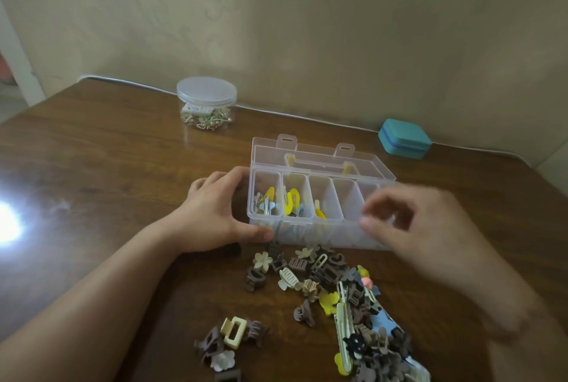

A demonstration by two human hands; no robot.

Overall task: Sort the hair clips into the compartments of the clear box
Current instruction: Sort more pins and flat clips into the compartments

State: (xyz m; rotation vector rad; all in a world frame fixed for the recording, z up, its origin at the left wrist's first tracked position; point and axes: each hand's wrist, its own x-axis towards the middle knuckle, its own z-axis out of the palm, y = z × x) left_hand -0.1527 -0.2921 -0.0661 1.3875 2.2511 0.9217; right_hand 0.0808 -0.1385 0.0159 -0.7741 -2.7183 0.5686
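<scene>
The clear box (347,197) stands open in the middle of the wooden table, its lid folded back. Its three left compartments hold yellow, blue and silver snap clips (292,202); those to the right look empty. My left hand (215,212) grips the box's left end, thumb on the front wall and fingers at the back corner. My right hand (430,228) is blurred over the box's right end, fingers curled; whether it holds anything cannot be told. A heap of brown, cream and yellow hair clips (335,295) lies in front of the box.
A round clear jar (206,103) with small trinkets stands at the back left. A teal case (404,140) sits at the back right by the wall. A smaller cluster of clips (227,341) lies near my left forearm. A bright glare marks the table's left side.
</scene>
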